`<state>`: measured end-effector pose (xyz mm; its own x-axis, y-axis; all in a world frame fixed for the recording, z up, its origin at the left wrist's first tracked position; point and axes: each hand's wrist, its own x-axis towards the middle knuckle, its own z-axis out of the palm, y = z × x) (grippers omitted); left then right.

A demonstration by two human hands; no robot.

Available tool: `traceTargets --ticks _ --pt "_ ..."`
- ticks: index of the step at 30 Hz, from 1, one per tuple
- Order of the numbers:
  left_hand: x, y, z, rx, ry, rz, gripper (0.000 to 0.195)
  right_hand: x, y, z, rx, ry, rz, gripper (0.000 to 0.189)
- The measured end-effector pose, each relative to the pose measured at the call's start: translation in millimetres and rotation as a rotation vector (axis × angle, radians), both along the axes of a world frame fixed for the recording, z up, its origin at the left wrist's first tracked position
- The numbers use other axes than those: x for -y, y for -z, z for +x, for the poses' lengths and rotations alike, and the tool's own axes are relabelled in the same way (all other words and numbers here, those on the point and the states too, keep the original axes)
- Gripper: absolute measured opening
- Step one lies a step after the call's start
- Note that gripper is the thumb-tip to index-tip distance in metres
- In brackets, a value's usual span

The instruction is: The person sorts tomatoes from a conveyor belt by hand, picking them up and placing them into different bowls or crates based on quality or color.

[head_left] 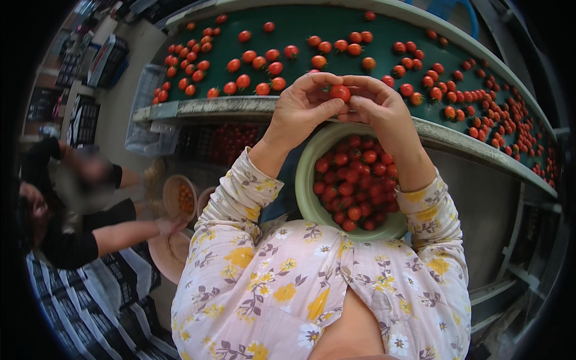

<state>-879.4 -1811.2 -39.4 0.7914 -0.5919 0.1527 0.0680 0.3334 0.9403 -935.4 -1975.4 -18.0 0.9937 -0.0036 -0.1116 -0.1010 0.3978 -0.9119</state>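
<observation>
Between the fingertips of both my hands is a red cherry tomato [340, 93], a bit of green calyx showing on its left side. My left hand [307, 100] grips it with thumb and fingers; my right hand [377, 98] meets it from the other side. They are raised over the near rail [252, 104] of a green conveyor belt [301, 78] scattered with loose cherry tomatoes. Below them, against my body, sits a pale green basin [307, 198] holding many red tomatoes [351, 180]. My right forearm hides part of its rim.
To the left, a person in dark sleeves [67, 247] reaches toward a pink basin [168, 256]. Beside it stands a bucket of orange tomatoes [185, 198]. A clear plastic crate [146, 117] adjoins the belt's left end. Black crates [103, 310] are stacked at lower left.
</observation>
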Motion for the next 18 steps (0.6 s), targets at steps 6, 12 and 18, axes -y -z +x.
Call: traceTargets --ticks 6,12,18 --pt "-92 40 -48 -0.409 0.017 -0.027 0.029 6 6 -46 0.072 -0.176 -0.191 0.024" --pt "-208 144 -21 -0.664 -0.731 0.302 0.038 35 4 -68 0.028 -0.200 -0.209 0.014" --pt "-161 87 -2 -0.373 -0.327 0.730 0.040 71 2 -91 0.231 -0.118 -0.753 0.012"
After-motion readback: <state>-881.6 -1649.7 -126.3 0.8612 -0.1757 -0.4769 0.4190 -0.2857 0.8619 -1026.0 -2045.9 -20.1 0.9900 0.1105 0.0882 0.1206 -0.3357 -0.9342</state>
